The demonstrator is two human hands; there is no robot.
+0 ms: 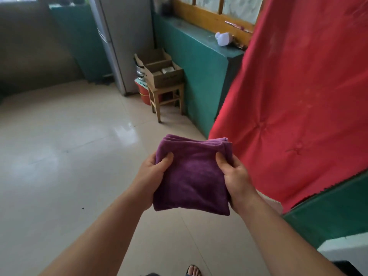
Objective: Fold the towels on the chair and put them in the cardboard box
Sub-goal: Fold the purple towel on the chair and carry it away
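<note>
A purple towel (192,174), folded into a thick square, is held in the air in front of me over the tiled floor. My left hand (152,176) grips its left edge with the thumb on top. Gripping the right edge the same way is my right hand (236,176). Farther off, an open cardboard box (164,73) rests on a small wooden stool (166,96) against the green wall; something pale lies inside it. No chair with towels is in view.
A grey refrigerator (123,40) stands left of the box, with a red bucket (144,94) and a metal pot beside the stool. A big red cloth (298,92) hangs at the right. A green ledge (199,42) carries a white object. Beige floor tiles (69,146) spread out to the left.
</note>
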